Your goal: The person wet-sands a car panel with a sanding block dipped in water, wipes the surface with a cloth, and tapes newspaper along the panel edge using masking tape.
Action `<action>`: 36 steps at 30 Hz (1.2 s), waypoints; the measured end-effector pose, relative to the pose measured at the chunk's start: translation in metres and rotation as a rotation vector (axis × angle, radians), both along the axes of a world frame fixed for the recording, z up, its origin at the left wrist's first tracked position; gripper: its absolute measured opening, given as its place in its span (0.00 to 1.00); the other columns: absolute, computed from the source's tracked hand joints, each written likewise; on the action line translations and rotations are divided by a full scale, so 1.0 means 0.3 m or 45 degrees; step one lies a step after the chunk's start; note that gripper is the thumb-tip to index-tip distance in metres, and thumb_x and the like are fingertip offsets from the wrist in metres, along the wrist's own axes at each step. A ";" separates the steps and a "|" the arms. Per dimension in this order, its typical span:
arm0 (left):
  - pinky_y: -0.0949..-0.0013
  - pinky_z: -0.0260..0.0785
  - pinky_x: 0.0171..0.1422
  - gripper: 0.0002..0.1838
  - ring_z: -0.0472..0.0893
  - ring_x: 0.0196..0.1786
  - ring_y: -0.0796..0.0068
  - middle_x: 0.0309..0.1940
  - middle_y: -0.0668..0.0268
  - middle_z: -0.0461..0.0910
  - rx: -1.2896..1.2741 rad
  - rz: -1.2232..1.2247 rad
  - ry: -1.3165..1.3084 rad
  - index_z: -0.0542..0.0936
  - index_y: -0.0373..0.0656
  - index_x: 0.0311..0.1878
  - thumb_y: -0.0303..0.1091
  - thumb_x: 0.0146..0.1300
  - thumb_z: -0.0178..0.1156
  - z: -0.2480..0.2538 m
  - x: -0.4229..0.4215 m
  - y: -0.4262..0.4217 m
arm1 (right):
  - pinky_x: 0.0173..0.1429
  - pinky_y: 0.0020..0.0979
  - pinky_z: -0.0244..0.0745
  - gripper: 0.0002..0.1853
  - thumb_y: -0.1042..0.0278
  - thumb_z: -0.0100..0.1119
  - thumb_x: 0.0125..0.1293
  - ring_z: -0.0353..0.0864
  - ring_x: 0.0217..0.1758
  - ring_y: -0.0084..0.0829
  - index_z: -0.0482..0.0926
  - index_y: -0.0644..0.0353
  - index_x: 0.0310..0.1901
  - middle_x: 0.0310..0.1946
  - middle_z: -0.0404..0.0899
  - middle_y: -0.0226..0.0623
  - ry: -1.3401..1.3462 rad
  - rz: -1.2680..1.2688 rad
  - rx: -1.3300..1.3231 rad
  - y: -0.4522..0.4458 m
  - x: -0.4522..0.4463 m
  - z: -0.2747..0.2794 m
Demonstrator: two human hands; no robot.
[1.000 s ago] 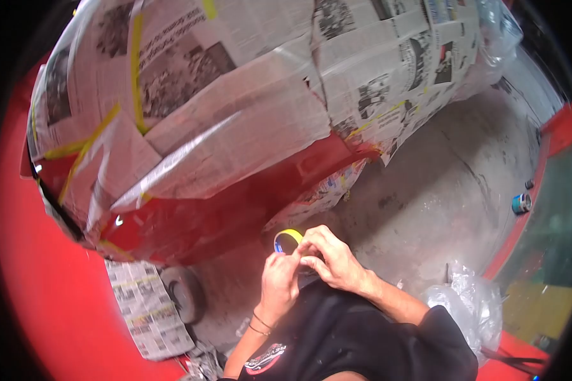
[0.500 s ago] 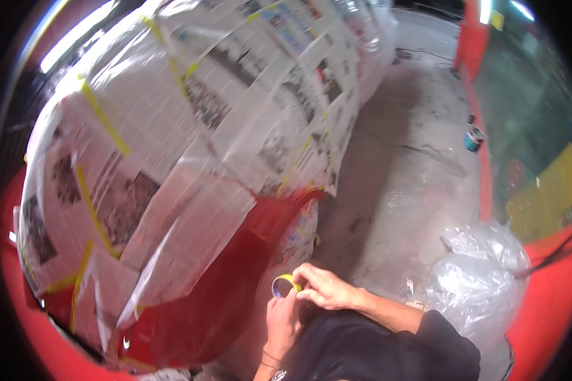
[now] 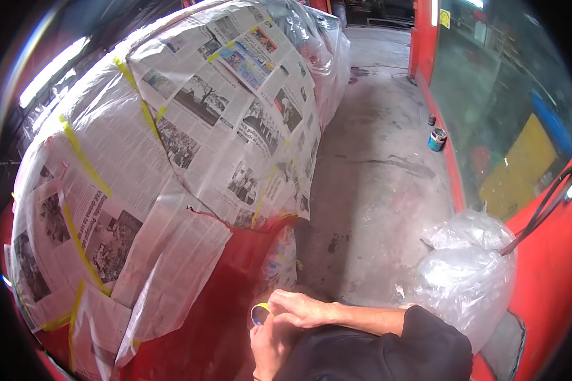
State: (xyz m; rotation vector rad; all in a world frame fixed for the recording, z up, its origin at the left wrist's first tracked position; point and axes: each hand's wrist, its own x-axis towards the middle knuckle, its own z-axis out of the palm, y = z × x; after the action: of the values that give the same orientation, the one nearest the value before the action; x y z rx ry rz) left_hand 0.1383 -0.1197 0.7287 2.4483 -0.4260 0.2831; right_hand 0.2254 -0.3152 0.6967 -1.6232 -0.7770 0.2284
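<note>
A roll of yellow masking tape (image 3: 260, 306) is held upright in front of my body, low in the view. My left hand (image 3: 271, 346) grips the roll from below. The fingers of my right hand (image 3: 299, 308) are closed at the roll's right edge; whether they pinch a loose tape end cannot be made out. Just left of my hands is a red car body panel (image 3: 235, 279). Newspaper sheets (image 3: 190, 146) cover much of the car, fixed with strips of yellow tape (image 3: 86, 247).
Clear plastic sheeting (image 3: 324, 51) drapes the car's far end. A large bag of clear plastic (image 3: 464, 279) stands at right by a red wall (image 3: 546, 273) with black cables (image 3: 537, 219). A paint can (image 3: 436, 139) sits on the concrete floor (image 3: 375, 209) beside a glass panel (image 3: 489, 101).
The view has turned, so the car and floor appear shifted left. Both hands stay together at the tape roll, with the right hand's fingers now closer over it.
</note>
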 end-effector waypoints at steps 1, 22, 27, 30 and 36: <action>0.50 0.74 0.60 0.29 0.87 0.47 0.45 0.45 0.46 0.89 -0.003 0.021 -0.026 0.82 0.30 0.68 0.25 0.62 0.69 -0.012 0.000 0.010 | 0.64 0.48 0.79 0.20 0.65 0.68 0.79 0.82 0.58 0.55 0.75 0.64 0.64 0.55 0.79 0.49 -0.004 -0.032 0.053 0.012 -0.004 0.022; 0.48 0.78 0.56 0.20 0.86 0.50 0.48 0.44 0.57 0.91 -0.301 -0.211 0.701 0.80 0.43 0.72 0.32 0.80 0.61 0.133 -0.102 0.121 | 0.39 0.45 0.83 0.09 0.74 0.68 0.72 0.88 0.32 0.51 0.75 0.62 0.45 0.32 0.83 0.48 -0.266 0.313 -0.520 0.010 0.027 0.012; 0.50 0.82 0.50 0.18 0.92 0.44 0.48 0.40 0.57 0.92 -0.208 0.068 0.406 0.82 0.43 0.68 0.27 0.78 0.60 0.146 -0.119 0.240 | 0.40 0.43 0.84 0.06 0.73 0.59 0.77 0.87 0.31 0.50 0.74 0.66 0.46 0.31 0.81 0.48 -0.139 0.260 -0.235 0.028 0.104 0.111; 0.54 0.80 0.63 0.23 0.91 0.49 0.55 0.44 0.61 0.94 -0.343 0.142 0.441 0.82 0.41 0.74 0.27 0.78 0.64 0.217 -0.112 0.249 | 0.47 0.33 0.86 0.09 0.70 0.62 0.84 0.90 0.41 0.30 0.81 0.67 0.54 0.44 0.86 0.41 0.206 0.098 0.070 0.071 0.135 0.241; 0.53 0.79 0.61 0.27 0.89 0.51 0.55 0.47 0.64 0.94 -0.283 0.177 0.312 0.79 0.39 0.77 0.28 0.77 0.67 0.300 -0.078 0.161 | 0.52 0.42 0.89 0.14 0.70 0.77 0.70 0.92 0.48 0.45 0.88 0.58 0.55 0.48 0.88 0.44 -0.363 0.223 0.045 0.179 0.166 0.272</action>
State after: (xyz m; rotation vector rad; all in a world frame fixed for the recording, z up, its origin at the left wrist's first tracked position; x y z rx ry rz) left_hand 0.1149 -0.0716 0.8188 2.2604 -0.1116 0.0800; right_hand 0.2752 -0.2614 0.7781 -1.5735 -1.1374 0.1074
